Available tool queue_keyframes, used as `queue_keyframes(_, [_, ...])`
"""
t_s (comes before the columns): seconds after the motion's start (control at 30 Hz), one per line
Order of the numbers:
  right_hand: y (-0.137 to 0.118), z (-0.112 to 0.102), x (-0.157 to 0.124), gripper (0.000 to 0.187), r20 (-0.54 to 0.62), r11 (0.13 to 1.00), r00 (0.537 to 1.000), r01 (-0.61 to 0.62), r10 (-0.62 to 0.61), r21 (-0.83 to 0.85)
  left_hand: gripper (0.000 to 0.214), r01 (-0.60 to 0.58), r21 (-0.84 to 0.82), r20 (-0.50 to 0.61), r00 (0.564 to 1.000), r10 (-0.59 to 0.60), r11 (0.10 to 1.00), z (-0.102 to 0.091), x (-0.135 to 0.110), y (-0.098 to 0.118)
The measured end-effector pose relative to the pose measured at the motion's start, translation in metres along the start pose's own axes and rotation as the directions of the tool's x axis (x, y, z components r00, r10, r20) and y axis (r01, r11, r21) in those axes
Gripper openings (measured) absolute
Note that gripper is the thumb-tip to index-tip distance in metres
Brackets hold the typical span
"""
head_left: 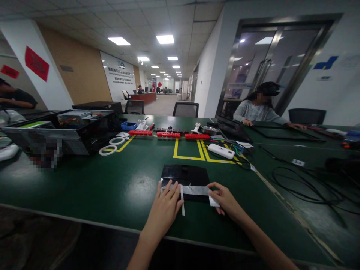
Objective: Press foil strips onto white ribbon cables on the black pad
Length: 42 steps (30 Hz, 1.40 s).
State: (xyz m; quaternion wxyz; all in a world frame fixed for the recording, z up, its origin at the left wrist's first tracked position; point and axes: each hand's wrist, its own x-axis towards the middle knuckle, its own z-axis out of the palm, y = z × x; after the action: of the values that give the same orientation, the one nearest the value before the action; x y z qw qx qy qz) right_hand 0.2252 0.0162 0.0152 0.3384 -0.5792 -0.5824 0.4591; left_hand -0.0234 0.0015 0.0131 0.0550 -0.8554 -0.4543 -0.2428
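Observation:
A glossy black panel (184, 172) lies on the green table in front of me. Across its near part runs a silvery-grey strip of tape (197, 190), creased near its middle. My left hand (164, 208) rests on the left part of this strip, fingers stretched out flat. At the panel's right edge, my right hand (227, 198) pinches the strip's other end between thumb and fingers. A whitish flap (214, 201) hangs below those fingers. Beside my left thumb, a narrow white strip (182, 204) crosses the tape and reaches past the panel's near edge.
Left stands an opened computer case (92, 131), with two white tape rolls (108, 150) beside it. Red racks (168, 135) line the back behind yellow tape outlines. A white power bank-like device (221, 151) and black cables (303, 191) lie right. Another person (261, 105) sits behind a black frame.

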Motion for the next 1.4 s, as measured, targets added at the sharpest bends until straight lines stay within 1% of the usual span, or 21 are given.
queue_keyframes(0.13, [-0.004, 0.001, -0.003, 0.044, -0.019, 1.0, 1.0, -0.014, 0.014, -0.002, 0.052, -0.03, 0.038, 0.044, 0.999, 0.028, 0.999, 0.009, 0.008, 0.013])
queue_keyframes(0.27, [-0.004, 0.001, -0.003, 0.043, -0.019, 1.0, 1.0, -0.018, 0.018, -0.014, 0.062, -0.022, 0.082, 0.08, 0.997, 0.015, 0.996, 0.019, 0.008, 0.014])
queue_keyframes(0.47, [0.001, 0.001, 0.0, 0.043, -0.01, 1.0, 1.0, 0.002, -0.002, -0.001, 0.062, 0.0, 0.084, 0.097, 0.995, -0.009, 0.996, 0.028, 0.003, 0.011])
queue_keyframes(0.7, [-0.003, 0.001, -0.002, 0.043, -0.02, 1.0, 0.999, -0.031, 0.031, 0.006, 0.062, 0.033, 0.068, 0.115, 0.992, -0.041, 0.997, 0.029, 0.001, 0.014])
queue_keyframes(0.87, [0.0, 0.001, 0.0, 0.046, -0.006, 1.0, 1.0, -0.023, 0.023, -0.008, 0.062, 0.052, 0.07, 0.119, 0.991, -0.06, 0.996, 0.03, 0.001, 0.015])
queue_keyframes(1.03, [0.002, 0.001, 0.001, 0.043, -0.013, 1.0, 1.0, -0.018, 0.018, -0.017, 0.064, 0.069, 0.039, 0.156, 0.985, -0.074, 0.997, 0.028, 0.002, 0.014])
queue_keyframes(1.17, [0.0, 0.001, 0.0, 0.04, -0.009, 1.0, 1.0, -0.026, 0.026, -0.015, 0.062, 0.09, -0.004, 0.214, 0.973, -0.087, 0.996, 0.023, 0.005, 0.014])
queue_keyframes(1.3, [-0.002, 0.001, -0.001, 0.036, -0.017, 0.999, 0.999, -0.044, 0.044, -0.016, 0.058, 0.105, -0.082, 0.303, 0.95, -0.076, 0.991, 0.01, 0.009, 0.01])
queue_keyframes(1.37, [-0.004, 0.001, -0.002, 0.035, -0.015, 0.999, 0.999, -0.046, 0.046, -0.012, 0.055, 0.111, -0.163, 0.317, 0.947, -0.054, 0.98, 0.002, 0.008, 0.003])
queue_keyframes(1.4, [-0.004, 0.001, -0.003, 0.034, -0.014, 0.999, 0.999, -0.048, 0.048, -0.013, 0.054, 0.117, -0.202, 0.305, 0.951, -0.052, 0.972, -0.002, 0.007, -0.002])
